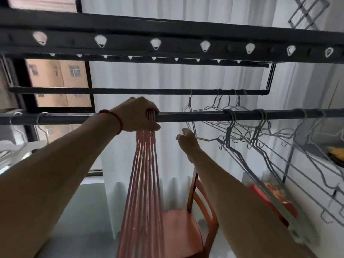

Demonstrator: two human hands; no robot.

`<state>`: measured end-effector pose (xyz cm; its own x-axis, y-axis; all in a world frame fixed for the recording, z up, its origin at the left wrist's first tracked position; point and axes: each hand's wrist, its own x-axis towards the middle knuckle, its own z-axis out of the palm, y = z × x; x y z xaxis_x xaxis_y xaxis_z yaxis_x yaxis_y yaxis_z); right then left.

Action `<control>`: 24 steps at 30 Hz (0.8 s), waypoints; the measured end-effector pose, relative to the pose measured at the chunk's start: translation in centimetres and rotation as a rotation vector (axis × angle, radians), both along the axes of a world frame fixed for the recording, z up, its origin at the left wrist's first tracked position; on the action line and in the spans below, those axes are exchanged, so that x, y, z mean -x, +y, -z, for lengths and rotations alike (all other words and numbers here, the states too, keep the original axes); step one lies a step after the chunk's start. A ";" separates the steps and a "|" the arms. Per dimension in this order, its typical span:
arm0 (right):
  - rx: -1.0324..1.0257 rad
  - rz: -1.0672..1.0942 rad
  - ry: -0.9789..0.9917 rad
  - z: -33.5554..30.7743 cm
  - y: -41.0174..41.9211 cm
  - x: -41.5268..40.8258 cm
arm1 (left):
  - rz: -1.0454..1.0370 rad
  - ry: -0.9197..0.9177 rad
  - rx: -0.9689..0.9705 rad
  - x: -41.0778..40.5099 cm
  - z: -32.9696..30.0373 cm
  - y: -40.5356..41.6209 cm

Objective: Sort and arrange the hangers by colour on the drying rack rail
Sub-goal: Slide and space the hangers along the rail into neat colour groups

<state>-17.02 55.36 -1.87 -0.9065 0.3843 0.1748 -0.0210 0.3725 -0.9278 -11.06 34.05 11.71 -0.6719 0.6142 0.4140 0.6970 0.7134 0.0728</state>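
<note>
A dark drying rack rail (186, 116) runs across the view at hand height. My left hand (139, 114) is closed around the necks of a bunch of pink hangers (143, 183) whose hooks sit over the rail. My right hand (188, 144) is below the rail, a little to the right, pinching the wire of a pale hanger (190, 116) that hangs from the farther rail (130, 90). Grey hangers (242, 144) hang in groups on the near rail to the right. Two pale hooks (40, 118) sit on the rail at far left.
A perforated black rack beam (167, 44) crosses overhead. A wooden chair (188, 220) stands below the hangers. White curtains (204, 77) fill the background, with a window (59, 82) at left. A red box (275, 198) and a shelf are at right.
</note>
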 end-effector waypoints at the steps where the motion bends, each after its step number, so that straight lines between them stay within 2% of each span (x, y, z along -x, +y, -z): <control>1: 0.013 0.077 -0.005 0.2 0.7 0.9 | -0.003 -0.005 -0.012 0.0 0.1 0.0; 3: 0.002 0.235 0.055 0.3 2.1 2.2 | -0.005 -0.006 -0.028 0.1 0.2 0.1; 5: -0.067 0.359 0.204 0.0 3.3 3.2 | -0.008 -0.010 -0.039 0.2 0.5 0.4; 7: -0.209 0.386 0.287 -0.5 4.9 4.4 | -0.020 -0.007 -0.049 0.3 0.6 0.8; 9: -0.423 0.365 0.141 -0.9 6.5 5.7 | -0.031 -0.006 -0.061 0.3 0.9 1.3; 11: -0.476 0.356 -0.191 -1.2 7.9 6.8 | -0.043 -0.013 -0.077 0.1 1.2 2.0; 13: -0.483 0.350 -0.380 -1.2 9.6 7.4 | -0.055 -0.003 -0.092 -0.2 1.4 2.7; 16: -0.502 0.402 -0.462 -0.4 12.3 8.1 | -0.073 0.027 -0.095 -0.4 1.6 3.6; 21: -0.501 0.534 -0.390 1.7 16.4 8.2 | -0.078 0.068 -0.115 -0.7 2.1 4.8; 24: -0.532 0.483 -0.403 1.8 18.2 8.3 | -0.101 0.112 -0.126 -1.0 2.6 5.6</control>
<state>-25.37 73.55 -3.65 -0.6946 0.7055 0.1404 0.5508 0.6471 -0.5271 -10.04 39.60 9.08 -0.6725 0.4846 0.5594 0.6314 0.7700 0.0920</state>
